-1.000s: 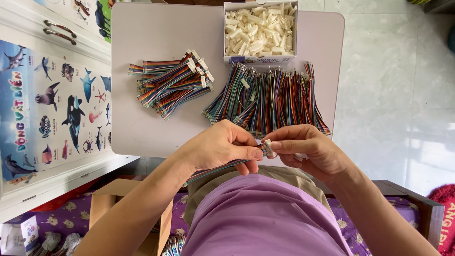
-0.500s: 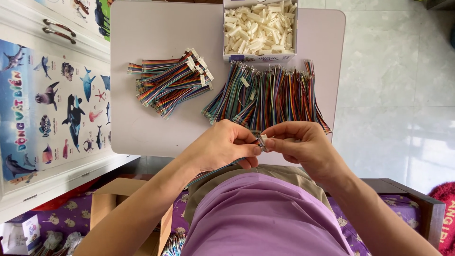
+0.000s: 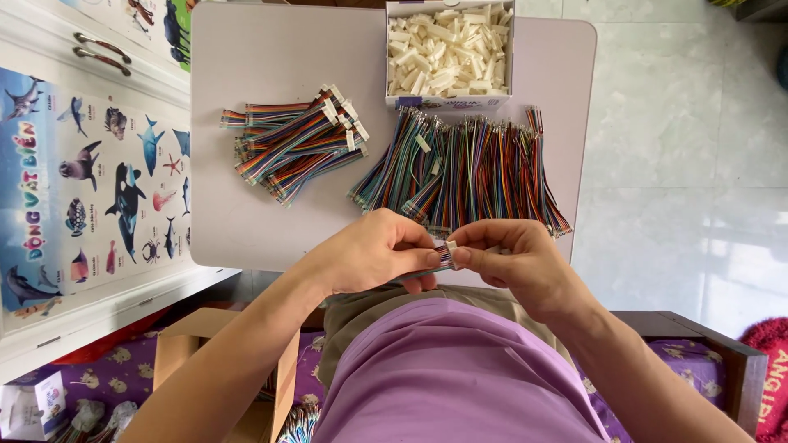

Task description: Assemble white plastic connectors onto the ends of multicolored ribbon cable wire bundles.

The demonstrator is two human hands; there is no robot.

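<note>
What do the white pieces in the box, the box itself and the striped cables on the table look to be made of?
White pieces: likely moulded plastic, matt off-white, with uniform blocky shapes. Box: apparently thin printed cardboard, with folded upright walls. Striped cables: flat multicoloured ribbons, probably plastic-insulated wire, flexing in loose bundles; their fine pale tips could be metal, too small to tell. Table: smooth pale surface, maybe laminate or plastic.

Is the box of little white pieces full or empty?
Full: the open cardboard box is heaped to its rim with white plastic connectors.

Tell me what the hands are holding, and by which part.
Both hands, left hand and right hand, pinch a short multicoloured ribbon cable with a small white plastic connector at its connector end, between fingertips.
</note>
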